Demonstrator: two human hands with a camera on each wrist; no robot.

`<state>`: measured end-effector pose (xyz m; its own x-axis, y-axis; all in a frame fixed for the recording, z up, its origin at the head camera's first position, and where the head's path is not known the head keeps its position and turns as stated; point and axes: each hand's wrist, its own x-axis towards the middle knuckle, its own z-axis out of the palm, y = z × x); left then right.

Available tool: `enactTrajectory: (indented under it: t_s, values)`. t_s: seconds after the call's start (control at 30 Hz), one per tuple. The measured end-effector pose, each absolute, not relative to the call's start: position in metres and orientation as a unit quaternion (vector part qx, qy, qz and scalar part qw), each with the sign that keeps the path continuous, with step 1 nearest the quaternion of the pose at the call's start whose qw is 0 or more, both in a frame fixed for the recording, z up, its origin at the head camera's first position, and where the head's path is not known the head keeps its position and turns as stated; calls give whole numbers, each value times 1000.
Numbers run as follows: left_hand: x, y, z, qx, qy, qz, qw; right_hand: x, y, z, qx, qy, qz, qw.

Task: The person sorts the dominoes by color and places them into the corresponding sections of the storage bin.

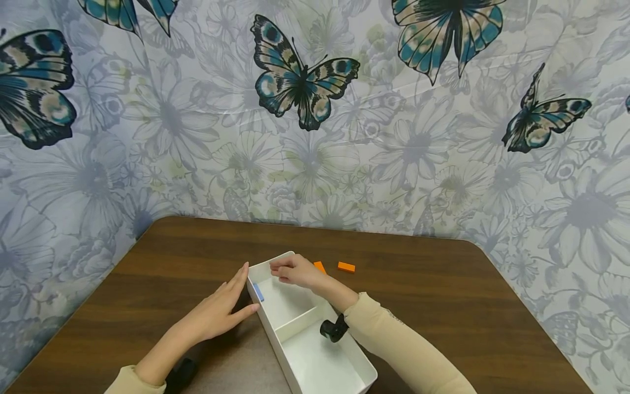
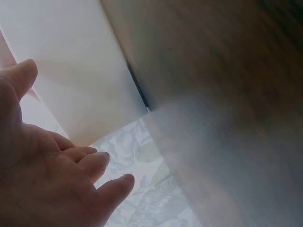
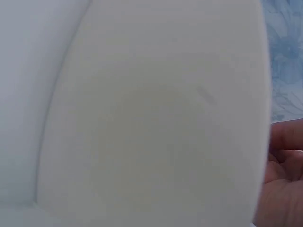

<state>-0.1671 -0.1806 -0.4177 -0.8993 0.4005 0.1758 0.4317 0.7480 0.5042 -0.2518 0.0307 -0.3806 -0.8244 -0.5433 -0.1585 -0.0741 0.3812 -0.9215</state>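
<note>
A white two-compartment box [image 1: 307,355] stands at an angle on the table. My left hand [image 1: 216,312] lies along its left side with fingers extended, the fingertips and thumb right at the wall. In the left wrist view, the fingers of that hand [image 2: 61,165] are spread beside the pale box wall [image 2: 80,71]. My right hand [image 1: 297,272] hangs over the far compartment, fingers loosely bent, with no object showing between them. The right wrist view shows only part of this hand [image 3: 286,175] past the box wall. A small blue block [image 1: 258,291] lies against the left inner wall.
Two small orange pieces are on the brown table beyond the box: one orange block [image 1: 346,267] in full view, the other orange piece [image 1: 320,266] partly hidden by the right hand. A divider [image 1: 299,323] crosses the box. Behind the table [image 1: 433,290] hangs a butterfly-patterned cloth [image 1: 315,175].
</note>
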Motion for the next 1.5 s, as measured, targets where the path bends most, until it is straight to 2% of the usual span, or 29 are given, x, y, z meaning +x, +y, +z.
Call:
enactTrajectory:
  t_s: [0.37, 0.83, 1.23, 1.5]
  values:
    - [-167, -179, -421, -219, -932, -287, 27, -253, 58, -365, -209, 761, -565, 241]
    - [-167, -178, -421, -216, -937, -273, 32, -263, 94, -347, -227, 730, -607, 218]
    - [-165, -176, -418, -217, -934, -283, 27, -268, 137, -354, -202, 694, -655, 220]
    - [-165, -176, -418, -215, -934, -283, 24, -267, 170, -373, -199, 696, -656, 214]
